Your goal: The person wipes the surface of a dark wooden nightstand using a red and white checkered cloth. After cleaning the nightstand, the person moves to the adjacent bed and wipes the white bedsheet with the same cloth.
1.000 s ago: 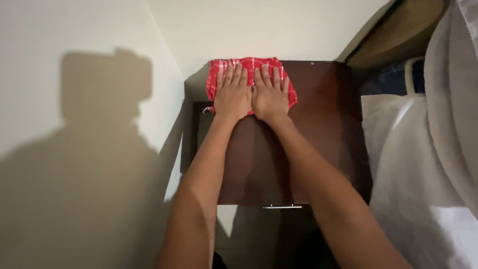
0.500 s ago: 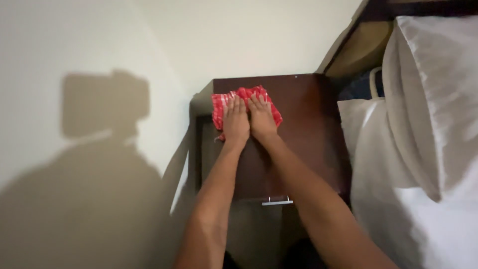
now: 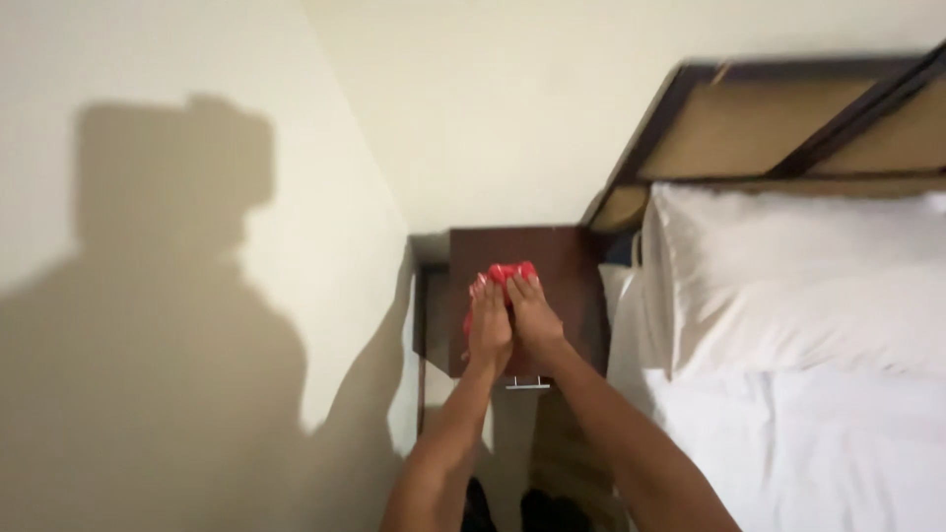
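A red cloth (image 3: 509,271) lies bunched on top of a dark brown wooden nightstand (image 3: 562,271). My left hand (image 3: 488,325) presses flat on the cloth's left part, fingers stretched forward. Beside it my right hand (image 3: 533,313) lies flat on the cloth too, touching the left hand. Only the far edge of the cloth shows past my fingertips; the hands cover the remainder of it.
A cream wall runs along the left and behind the nightstand, with my shadow on it. A bed with a white pillow (image 3: 788,276), white sheet (image 3: 808,443) and dark-framed headboard (image 3: 788,128) stands close on the right. A metal drawer handle (image 3: 528,384) sticks out at the nightstand's front.
The view has pulled back and swung right, showing more bed and headboard. My hands have slid the cloth toward me and gathered it smaller.
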